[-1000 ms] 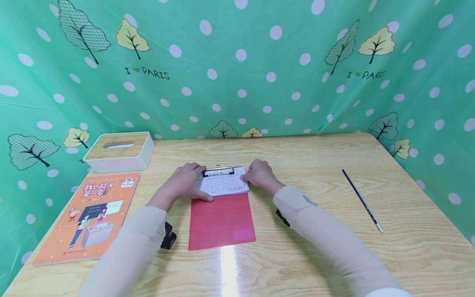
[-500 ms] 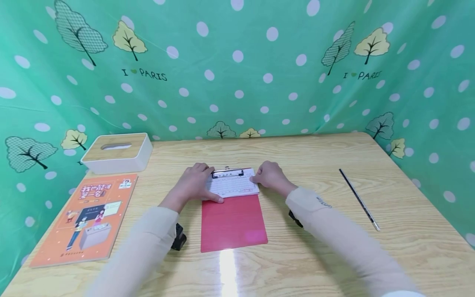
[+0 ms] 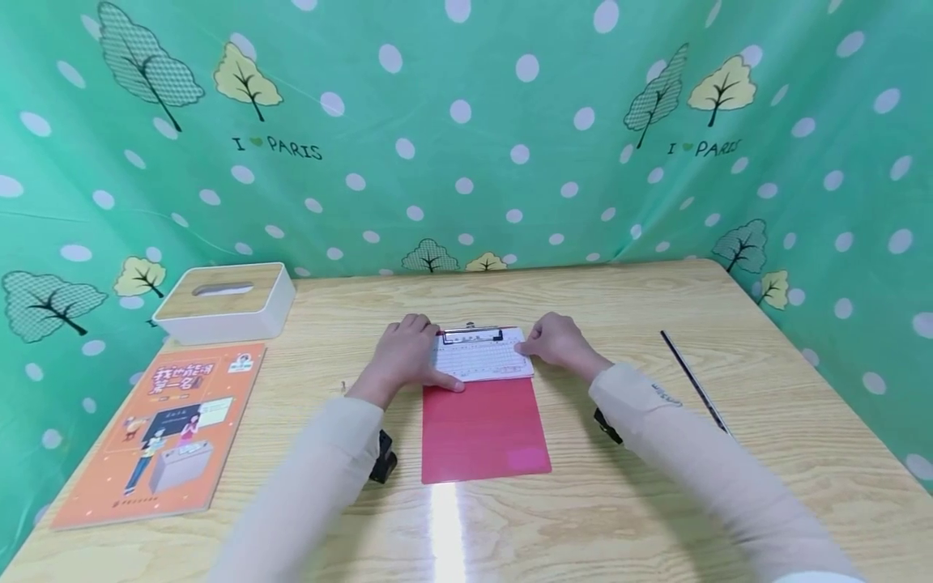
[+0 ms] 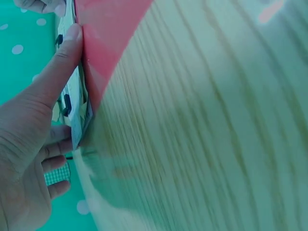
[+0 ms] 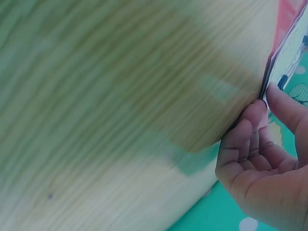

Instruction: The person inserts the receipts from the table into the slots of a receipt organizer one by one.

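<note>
A red clipboard (image 3: 484, 437) lies on the table in the head view, with a small pad of printed forms (image 3: 483, 362) under its metal clip (image 3: 472, 334) at the far end. My left hand (image 3: 410, 354) holds the left edge, thumb across the pad and fingers beyond the side. In the left wrist view that thumb (image 4: 62, 60) lies over the pad's edge, beside the clipboard's red face (image 4: 108, 38). My right hand (image 3: 560, 342) pinches the right edge at the pad; the right wrist view shows its thumb on the pad (image 5: 288, 55) and the index finger beneath.
On the left of the wooden table (image 3: 619, 308) lies an orange book (image 3: 164, 437), with a tissue box (image 3: 226, 301) behind it. A dark pencil (image 3: 692, 379) lies at the right, partly behind my right sleeve. A green dotted curtain (image 3: 466, 146) hangs behind the table.
Both hands and the clipboard with its pad have moved to the right across the table. The grip of each hand looks the same. The head view has shifted slightly.
</note>
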`<act>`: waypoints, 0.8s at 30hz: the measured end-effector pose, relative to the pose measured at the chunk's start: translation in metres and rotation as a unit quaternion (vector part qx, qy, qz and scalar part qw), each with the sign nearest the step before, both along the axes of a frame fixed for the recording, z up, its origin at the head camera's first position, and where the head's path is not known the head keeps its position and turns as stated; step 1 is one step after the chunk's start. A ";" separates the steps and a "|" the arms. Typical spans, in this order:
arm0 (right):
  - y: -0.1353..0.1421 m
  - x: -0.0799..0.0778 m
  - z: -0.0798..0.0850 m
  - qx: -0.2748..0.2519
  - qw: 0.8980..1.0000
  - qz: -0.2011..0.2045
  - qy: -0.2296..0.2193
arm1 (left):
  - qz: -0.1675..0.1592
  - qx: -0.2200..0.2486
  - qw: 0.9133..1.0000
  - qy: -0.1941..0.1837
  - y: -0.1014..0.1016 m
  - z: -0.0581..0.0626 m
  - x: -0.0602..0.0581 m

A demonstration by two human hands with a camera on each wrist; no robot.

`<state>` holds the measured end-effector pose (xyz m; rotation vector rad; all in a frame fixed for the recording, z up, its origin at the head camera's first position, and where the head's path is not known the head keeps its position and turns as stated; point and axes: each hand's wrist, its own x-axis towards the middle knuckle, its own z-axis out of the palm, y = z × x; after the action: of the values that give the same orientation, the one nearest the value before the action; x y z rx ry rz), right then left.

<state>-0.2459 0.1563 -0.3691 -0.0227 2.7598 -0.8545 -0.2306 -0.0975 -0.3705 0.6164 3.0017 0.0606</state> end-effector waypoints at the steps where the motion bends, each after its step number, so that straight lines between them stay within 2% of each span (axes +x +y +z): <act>1: 0.001 -0.001 0.000 0.001 1.000 -0.001 0.001 | -0.001 0.001 1.000 0.000 0.002 -0.001 -0.001; 7: 0.010 -0.008 -0.001 0.007 1.000 -0.016 0.005 | 0.003 0.003 1.000 0.003 0.014 -0.003 -0.009; 11: 0.014 -0.013 -0.001 0.019 1.000 -0.006 0.006 | 0.010 0.002 1.000 -0.001 0.020 -0.002 -0.015; 16: 0.018 -0.018 0.004 0.039 0.998 0.026 0.036 | 0.015 -0.008 1.000 -0.002 0.024 -0.002 -0.018; 20: 0.012 -0.022 0.007 0.022 0.995 0.057 0.074 | 0.020 -0.020 1.000 -0.003 0.026 -0.002 -0.020; 24: -0.002 -0.028 0.005 0.003 0.987 0.118 0.105 | 0.019 -0.023 1.000 0.003 0.027 -0.001 -0.020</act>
<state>-0.2741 0.1539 -0.3641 -0.4551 2.8738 -0.8208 -0.2504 -0.0705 -0.3715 0.5573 3.0116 -0.0077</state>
